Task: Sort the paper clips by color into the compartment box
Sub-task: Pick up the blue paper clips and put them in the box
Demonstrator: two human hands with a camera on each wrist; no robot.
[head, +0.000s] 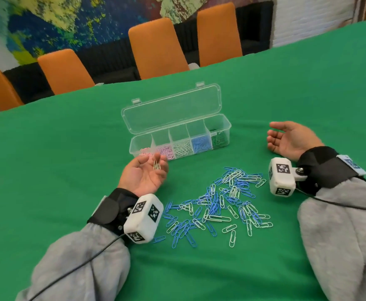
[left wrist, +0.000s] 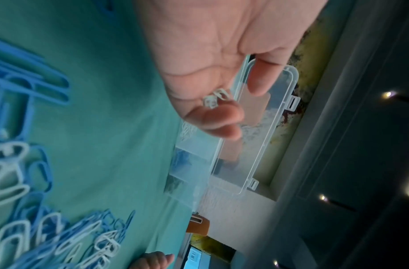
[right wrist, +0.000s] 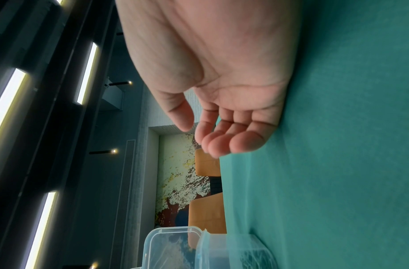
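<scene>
A clear compartment box (head: 132, 148) stands open in the middle of the green table, its lid tilted back. Its compartments hold pink, white, blue and green clips. A loose pile of blue and white paper clips (head: 219, 205) lies in front of it, between my arms. My left hand (head: 156, 168) is palm up just in front of the box's left end, its curled fingers holding a few white paper clips (left wrist: 216, 98). My right hand (head: 275, 135) rests palm up on the cloth to the right of the box, fingers loosely curled and holding nothing (right wrist: 199, 134).
Orange chairs (head: 156, 46) line the table's far edge, in front of a painted wall. Green cloth (head: 58, 148) stretches bare to the left of the box and beyond it. White tracking cubes sit on both wrists.
</scene>
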